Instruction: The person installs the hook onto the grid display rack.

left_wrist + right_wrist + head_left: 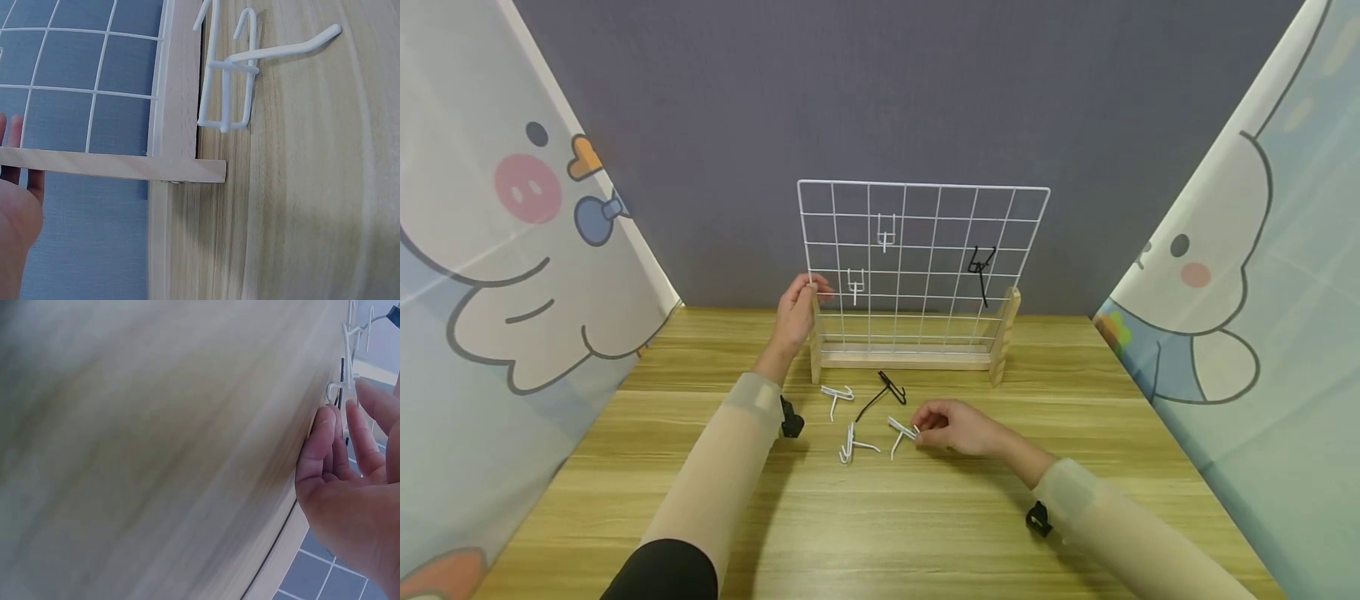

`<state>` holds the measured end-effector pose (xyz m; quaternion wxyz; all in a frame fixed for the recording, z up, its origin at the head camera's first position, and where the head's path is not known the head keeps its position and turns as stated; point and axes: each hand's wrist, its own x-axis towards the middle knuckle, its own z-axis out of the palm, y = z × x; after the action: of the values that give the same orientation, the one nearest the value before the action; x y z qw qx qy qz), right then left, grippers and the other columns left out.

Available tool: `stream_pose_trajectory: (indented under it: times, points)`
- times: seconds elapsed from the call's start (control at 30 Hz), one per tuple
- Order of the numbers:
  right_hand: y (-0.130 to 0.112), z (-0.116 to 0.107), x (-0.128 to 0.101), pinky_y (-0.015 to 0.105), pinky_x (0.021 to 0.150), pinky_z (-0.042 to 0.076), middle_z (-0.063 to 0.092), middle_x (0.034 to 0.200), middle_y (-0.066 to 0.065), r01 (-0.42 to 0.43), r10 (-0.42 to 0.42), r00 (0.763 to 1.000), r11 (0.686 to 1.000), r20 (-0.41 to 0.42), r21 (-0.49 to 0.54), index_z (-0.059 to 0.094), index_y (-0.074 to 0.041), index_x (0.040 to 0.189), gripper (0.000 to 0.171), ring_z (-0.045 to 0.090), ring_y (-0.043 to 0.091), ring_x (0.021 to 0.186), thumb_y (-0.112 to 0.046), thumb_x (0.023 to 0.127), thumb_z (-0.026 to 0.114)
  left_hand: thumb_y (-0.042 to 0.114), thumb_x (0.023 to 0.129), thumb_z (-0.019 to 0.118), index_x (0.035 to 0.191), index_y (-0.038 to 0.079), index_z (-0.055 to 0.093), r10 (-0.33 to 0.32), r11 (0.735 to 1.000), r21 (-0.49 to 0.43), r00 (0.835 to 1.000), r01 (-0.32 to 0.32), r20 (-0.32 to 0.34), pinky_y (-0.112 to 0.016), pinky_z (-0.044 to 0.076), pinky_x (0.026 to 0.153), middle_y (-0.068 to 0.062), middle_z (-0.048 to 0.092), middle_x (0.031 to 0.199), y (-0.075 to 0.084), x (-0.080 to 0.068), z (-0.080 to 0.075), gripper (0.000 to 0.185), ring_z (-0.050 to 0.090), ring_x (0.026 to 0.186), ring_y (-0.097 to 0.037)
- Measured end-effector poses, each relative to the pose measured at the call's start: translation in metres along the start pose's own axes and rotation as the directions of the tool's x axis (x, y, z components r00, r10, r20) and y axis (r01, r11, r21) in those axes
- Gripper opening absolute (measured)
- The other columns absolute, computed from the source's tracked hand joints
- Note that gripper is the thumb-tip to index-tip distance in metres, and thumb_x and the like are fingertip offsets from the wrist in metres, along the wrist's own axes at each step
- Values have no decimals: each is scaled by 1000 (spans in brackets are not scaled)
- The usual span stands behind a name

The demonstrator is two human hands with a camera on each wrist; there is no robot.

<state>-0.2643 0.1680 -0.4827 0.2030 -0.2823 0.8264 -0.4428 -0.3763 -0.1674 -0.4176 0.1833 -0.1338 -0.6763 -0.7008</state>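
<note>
hooks partly hung, by the look of it; white wire grid panel point(922, 262) stands upright in a wooden base point(904, 359) at the far side of the wooden table point(880, 517); three hooks already sit on the grid: a white one in the upper middle point(886, 231), a white one lower left point(855, 284), a black one on the right point(981, 268), which hangs a bit askew; four are loose on the table in front of the base: white hook nearest the left post point(836, 394), black hook in the middle point(886, 392), white hook nearer the person point(852, 445), and white hook at the right hand's fingertips point(902, 432); so judged from the layout roughly three on, four to go.

left hand point(795, 312) rests at the grid's left edge by the left post, fingers curled round the frame wire, seemingly steadying the panel; left wrist view shows the post, the base rail and the nearest loose white hook point(228, 75) lying on the table just beside it.

right hand point(951, 427) is low on the table, fingertips touching the end of that white hook; fingers look bent toward it but cannot tell if the pinch is closed; right wrist view is blurred, fingers point(331, 434) loosely apart beside a white wire piece; hook not lifted yet.
</note>
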Motion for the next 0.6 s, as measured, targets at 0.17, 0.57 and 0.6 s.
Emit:
stream_pose_trajectory:
  times: [0.17, 0.57, 0.6]
  points:
    - [2, -6, -3, 20, 72, 55, 73, 103, 8, -18, 18, 1000, 1000, -5, -11, 73, -2, 118, 21, 64, 14, 90, -14, 102, 77, 6, 113, 37, 123, -13, 59, 14, 1000, -17, 1000, -14, -10, -36, 60, 105, -38, 60, 128, 1, 0, 1, 31, 68, 116, -41]
    - [5, -14, -5, 19, 68, 49, 73, 104, 9, -10, 9, 1000, 999, -24, -49, 75, -4, 126, 22, 56, 10, 84, -13, 107, 69, 7, 114, 38, 124, -15, 59, 26, 999, -18, 1000, -26, -11, -48, 59, 110, -19, 67, 116, 0, -1, 1, 32, 68, 115, -47]
    - [5, -14, -5, 19, 68, 48, 72, 104, 10, -5, 4, 1000, 999, -24, -45, 75, -3, 126, 22, 56, 10, 83, -12, 107, 69, 7, 114, 38, 124, -15, 59, 26, 999, -19, 1000, -26, -10, -47, 59, 110, -16, 68, 115, -1, -1, 1, 32, 68, 116, -50]
